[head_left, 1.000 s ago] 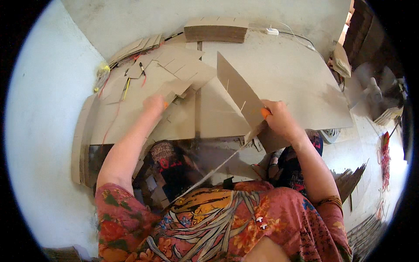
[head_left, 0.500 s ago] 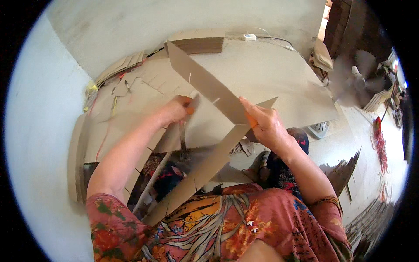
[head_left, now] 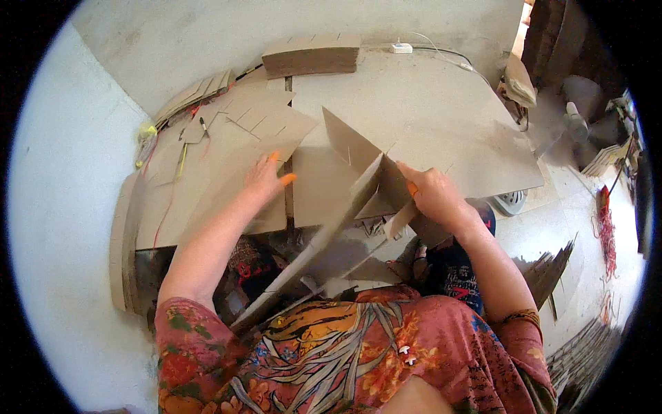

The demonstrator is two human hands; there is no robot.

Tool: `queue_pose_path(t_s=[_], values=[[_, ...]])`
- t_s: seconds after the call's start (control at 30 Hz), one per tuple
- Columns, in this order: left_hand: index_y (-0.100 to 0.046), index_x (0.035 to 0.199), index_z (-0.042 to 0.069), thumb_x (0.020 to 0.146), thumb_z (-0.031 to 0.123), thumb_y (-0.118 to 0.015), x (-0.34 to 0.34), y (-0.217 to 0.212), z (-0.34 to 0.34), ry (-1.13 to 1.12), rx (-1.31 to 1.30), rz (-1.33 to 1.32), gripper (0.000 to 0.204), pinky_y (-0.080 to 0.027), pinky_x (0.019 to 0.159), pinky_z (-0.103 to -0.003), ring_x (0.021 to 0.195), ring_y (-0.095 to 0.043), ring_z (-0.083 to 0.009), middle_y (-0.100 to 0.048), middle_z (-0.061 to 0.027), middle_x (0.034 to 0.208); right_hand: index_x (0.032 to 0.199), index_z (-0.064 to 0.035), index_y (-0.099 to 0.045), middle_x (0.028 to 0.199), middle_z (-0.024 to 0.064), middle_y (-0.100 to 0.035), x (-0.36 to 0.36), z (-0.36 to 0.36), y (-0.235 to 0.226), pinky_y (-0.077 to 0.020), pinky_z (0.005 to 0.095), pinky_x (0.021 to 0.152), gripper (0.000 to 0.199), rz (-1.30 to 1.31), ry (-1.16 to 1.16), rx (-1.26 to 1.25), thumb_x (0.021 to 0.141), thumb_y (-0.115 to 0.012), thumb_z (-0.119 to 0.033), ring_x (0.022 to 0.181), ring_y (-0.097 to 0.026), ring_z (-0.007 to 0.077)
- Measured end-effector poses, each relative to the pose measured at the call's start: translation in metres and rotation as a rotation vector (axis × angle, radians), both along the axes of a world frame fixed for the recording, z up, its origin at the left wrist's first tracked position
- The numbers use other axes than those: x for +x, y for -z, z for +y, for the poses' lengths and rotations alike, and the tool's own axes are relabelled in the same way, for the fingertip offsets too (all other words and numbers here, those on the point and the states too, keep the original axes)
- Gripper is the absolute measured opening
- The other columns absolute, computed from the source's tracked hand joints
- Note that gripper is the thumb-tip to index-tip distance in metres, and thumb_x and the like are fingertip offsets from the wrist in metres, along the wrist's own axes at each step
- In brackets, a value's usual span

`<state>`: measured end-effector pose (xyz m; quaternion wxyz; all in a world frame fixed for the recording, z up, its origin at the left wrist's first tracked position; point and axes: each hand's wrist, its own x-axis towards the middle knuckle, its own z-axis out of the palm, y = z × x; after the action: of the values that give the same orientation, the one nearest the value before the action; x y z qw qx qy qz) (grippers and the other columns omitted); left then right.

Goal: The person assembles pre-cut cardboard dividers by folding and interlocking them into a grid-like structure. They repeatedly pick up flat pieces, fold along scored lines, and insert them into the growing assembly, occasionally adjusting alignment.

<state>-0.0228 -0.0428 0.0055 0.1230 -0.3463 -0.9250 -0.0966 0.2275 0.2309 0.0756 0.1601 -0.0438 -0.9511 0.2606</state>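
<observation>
My right hand (head_left: 441,199) is closed on slotted cardboard strips (head_left: 353,143) that cross each other above the table's front edge. Long cardboard strips (head_left: 310,250) slant from that crossing down to my lap on the left. My left hand (head_left: 262,181) is over the cardboard on the left of the table, thumb and fingers apart. Orange covers show on fingertips of both hands. Just beyond my left hand lies a slotted cardboard piece (head_left: 265,125); whether the fingers touch it I cannot tell.
A neat cardboard stack (head_left: 310,56) stands against the wall at the back. More cardboard pieces (head_left: 194,99) lean at the far left, near a dark pen (head_left: 203,127). A white power socket (head_left: 400,48) with a cable lies behind. Right of the table are a fan (head_left: 576,119) and red string (head_left: 605,234).
My left hand has opened and moved slightly left and down, off the strip it was at. The crossed cardboard in my right hand has turned and dropped lower.
</observation>
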Motion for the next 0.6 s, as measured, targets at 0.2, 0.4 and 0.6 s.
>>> queue_pose_path(t_s=[0.2,0.4,0.6], values=[[-0.061,0.101,0.006,0.079,0.018,-0.056,-0.036,0.004,-0.031,-0.25,-0.296,-0.191,0.025,-0.046,0.074,-0.047,0.089,-0.059,-0.0346,-0.061,-0.0187,0.101,0.125,-0.0049,-0.047,0.075,0.0215,-0.059,0.004,0.006,0.012,-0.0464,0.0444,0.062,0.053,0.014,-0.088,0.005,0.073,-0.049,0.003,0.069,-0.058,0.0393],[-0.063,0.086,0.0,0.079,0.018,-0.059,-0.032,-0.072,0.008,-0.061,0.049,-0.506,0.019,-0.044,0.054,-0.038,0.055,-0.053,-0.0235,-0.06,-0.0115,0.066,0.123,-0.0025,-0.048,0.072,0.019,-0.058,0.016,-0.008,-0.003,-0.0465,0.0435,0.058,0.052,0.327,-0.212,-0.024,0.072,-0.051,0.007,0.065,-0.057,0.0377],[-0.063,0.093,-0.003,0.078,0.015,-0.062,0.001,-0.081,0.046,-0.075,0.288,-0.879,0.023,-0.045,0.058,-0.031,0.064,-0.056,-0.0162,-0.063,-0.0083,0.075,0.122,-0.0029,-0.05,0.073,0.0196,-0.058,0.014,-0.012,-0.01,-0.0466,0.0433,0.056,0.048,0.351,-0.19,-0.026,0.075,-0.052,0.005,0.063,-0.057,0.0379]])
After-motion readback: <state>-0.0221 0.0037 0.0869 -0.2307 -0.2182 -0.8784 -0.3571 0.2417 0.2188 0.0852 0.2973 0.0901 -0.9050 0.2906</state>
